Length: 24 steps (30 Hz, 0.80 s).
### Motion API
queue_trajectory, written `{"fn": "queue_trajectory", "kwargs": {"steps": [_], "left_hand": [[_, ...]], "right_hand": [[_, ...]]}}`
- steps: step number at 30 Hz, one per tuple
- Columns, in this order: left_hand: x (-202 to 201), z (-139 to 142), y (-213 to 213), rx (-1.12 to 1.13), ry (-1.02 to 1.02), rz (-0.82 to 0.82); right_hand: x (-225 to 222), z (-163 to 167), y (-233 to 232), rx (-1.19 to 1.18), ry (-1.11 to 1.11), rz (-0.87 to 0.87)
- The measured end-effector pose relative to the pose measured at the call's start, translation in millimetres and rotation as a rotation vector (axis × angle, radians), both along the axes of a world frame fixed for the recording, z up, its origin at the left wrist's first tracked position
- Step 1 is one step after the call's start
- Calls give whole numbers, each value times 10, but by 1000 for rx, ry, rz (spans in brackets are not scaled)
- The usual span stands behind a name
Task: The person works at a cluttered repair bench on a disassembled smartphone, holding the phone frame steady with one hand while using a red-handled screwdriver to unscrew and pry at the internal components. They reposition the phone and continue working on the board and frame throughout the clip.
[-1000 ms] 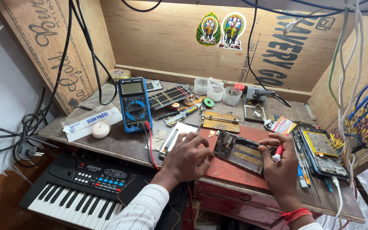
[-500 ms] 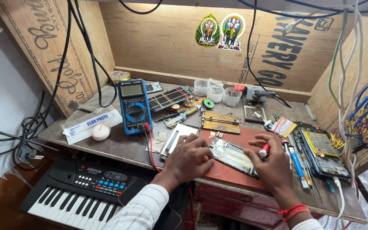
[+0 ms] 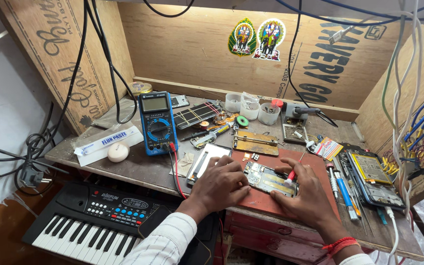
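A: Since half a second ago, right hand [image 3: 306, 195] has drawn in slightly toward the circuit board [image 3: 269, 179]; the red-handled screwdriver [image 3: 294, 172] stands more upright, tip on the board's right part. A second ago that hand was further right, clear of the board.

B: Left hand [image 3: 223, 184]?

A: Little changed across all three frames. Palm down, fingers curled, lying on the board's left end and pressing it to the red mat [image 3: 315, 169]. Nothing enclosed in it, so it is not a grasp, only a flat hold-down.

B: Grip of the right hand?

A: Narrow pinch: thumb and fingers closed round the screwdriver handle, heel of the hand resting on the mat.

B: Board location?

A: Flat on the mat, between the two hands, near the front edge of the workbench [image 3: 138, 169]. A phone screen panel [image 3: 206, 159] lies just left of it, partly under the left hand.

B: Surroundings?

A: Blue multimeter [image 3: 157, 122] leaning upright at left of centre, its leads trailing down toward the person. White flux paste box [image 3: 105, 141] further left. Black toy keyboard [image 3: 89, 221] below the bench. An opened phone [image 3: 375, 179] and loose screwdrivers [image 3: 340, 189] lie right of the mat.
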State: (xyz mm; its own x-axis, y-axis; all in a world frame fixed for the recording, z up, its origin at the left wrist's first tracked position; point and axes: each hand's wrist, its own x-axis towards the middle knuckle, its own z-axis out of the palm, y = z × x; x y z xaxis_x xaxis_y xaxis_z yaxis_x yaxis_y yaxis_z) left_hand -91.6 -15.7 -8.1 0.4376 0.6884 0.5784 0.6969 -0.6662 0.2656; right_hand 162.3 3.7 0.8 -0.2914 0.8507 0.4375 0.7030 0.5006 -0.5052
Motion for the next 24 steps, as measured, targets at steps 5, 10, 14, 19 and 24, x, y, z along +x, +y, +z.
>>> {"fn": "queue_trajectory", "kwargs": {"steps": [5,10,14,19,24], "left_hand": [[14,-5,13,34,14,0],[11,-12,-3,68,34,8],[1,-26,-22,100,-47,29],[7,-38,2,103,-127,61],[14,-36,-1,126,-196,82]], "right_hand": [[20,-20,25,32,-12,28],[36,-45,29,61,-42,97],[36,-44,22,12,-79,120],[38,-21,-28,190,34,137],[-48,-22,-152,129,378,-40]]}}
